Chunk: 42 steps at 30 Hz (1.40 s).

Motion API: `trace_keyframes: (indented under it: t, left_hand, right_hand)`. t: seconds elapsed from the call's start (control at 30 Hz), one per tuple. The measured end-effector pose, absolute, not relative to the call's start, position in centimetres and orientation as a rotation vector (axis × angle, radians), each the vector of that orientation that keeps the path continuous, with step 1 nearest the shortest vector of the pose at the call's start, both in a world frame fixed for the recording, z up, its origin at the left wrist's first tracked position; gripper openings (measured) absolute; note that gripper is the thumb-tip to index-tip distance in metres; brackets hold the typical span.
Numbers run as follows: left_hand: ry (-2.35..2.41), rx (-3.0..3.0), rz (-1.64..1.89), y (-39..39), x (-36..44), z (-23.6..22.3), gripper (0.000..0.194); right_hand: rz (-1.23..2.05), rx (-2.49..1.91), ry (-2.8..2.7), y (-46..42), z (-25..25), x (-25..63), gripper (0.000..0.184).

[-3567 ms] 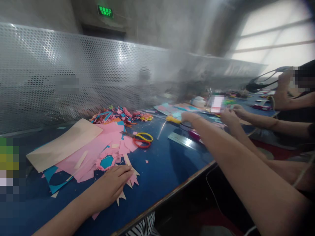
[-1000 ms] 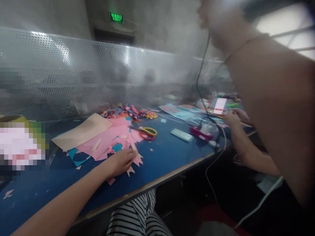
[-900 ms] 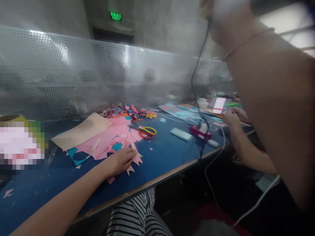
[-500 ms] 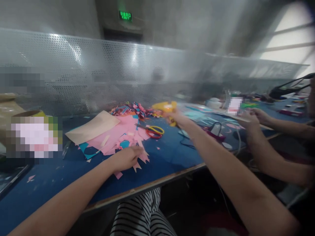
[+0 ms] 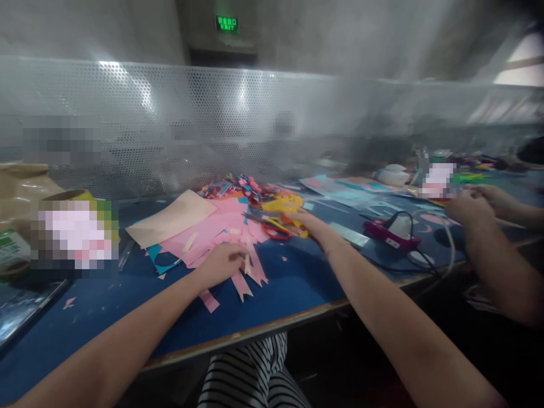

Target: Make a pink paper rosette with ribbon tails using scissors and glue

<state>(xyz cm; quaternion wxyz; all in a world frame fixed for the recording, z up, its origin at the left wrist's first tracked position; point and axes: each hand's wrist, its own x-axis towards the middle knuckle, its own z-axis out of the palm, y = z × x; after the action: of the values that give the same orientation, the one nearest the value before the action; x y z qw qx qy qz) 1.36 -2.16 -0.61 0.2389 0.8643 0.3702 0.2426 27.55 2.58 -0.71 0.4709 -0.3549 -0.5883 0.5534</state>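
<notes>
My right hand (image 5: 312, 224) is wrapped round the grip of a yellow glue gun (image 5: 280, 203), its nozzle pointing left over the table. Scissors (image 5: 275, 231) with red and yellow handles lie just below the gun, partly hidden by it. My left hand (image 5: 219, 264) has its fingers closed on a small pale paper strip (image 5: 247, 263), above pink paper strips (image 5: 256, 267) with notched ends. Under and beyond that hand spread pink paper sheets (image 5: 178, 242), a cream sheet (image 5: 174, 218) and a blue sheet with a round cutout (image 5: 156, 259).
Behind the sheets is a heap of colourful paper scraps (image 5: 242, 187) by a perforated metal screen (image 5: 212, 113). A purple power strip (image 5: 391, 235) with cables lies right. A co-worker's hands (image 5: 471, 204) work at far right. Tape rolls (image 5: 63, 198) stand left.
The glue gun in my right hand has come closer, over the scissors. My left hand stays by the pink strips, with a pale strip now showing at its fingertips. The view has turned slightly left.
</notes>
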Motion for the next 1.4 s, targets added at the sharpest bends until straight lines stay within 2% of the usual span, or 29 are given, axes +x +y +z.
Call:
trace_keyframes:
  t: [0.13,0.23,0.37,0.53,0.8,1.07,1.4]
  left_hand:
    - [1.065,2.603,0.786,-2.1,1.4,-0.7,0.019]
    - [1.149,2.736,0.757,-2.5,1.3,-0.1,0.018]
    - [1.216,2.859,0.615,-3.5,1.3,0.5,0.023]
    - [0.969,3.046,0.31,-5.6,1.6,0.9,0.026]
    - [0.796,3.12,0.111,-7.0,1.8,1.0,0.02]
    - [0.771,3.147,0.076,-6.6,1.9,0.8,0.021]
    - [0.768,3.1,0.082,-6.5,1.8,0.6,0.023]
  right_hand:
    - [1.464,-0.976,-1.648,0.7,-0.1,29.0,0.026]
    - [1.55,-1.043,-1.81,-0.2,0.7,29.0,0.028]
    - [1.657,-1.172,-2.015,-0.3,0.9,28.0,0.031]
    - [1.625,-1.373,-2.213,-0.2,1.0,26.8,0.029]
    - [1.572,-1.479,-2.229,0.1,0.3,26.5,0.025]
    - [1.491,-1.585,-2.227,-0.1,0.4,26.1,0.016]
    - [1.504,-1.597,-2.175,-0.1,0.5,26.5,0.018]
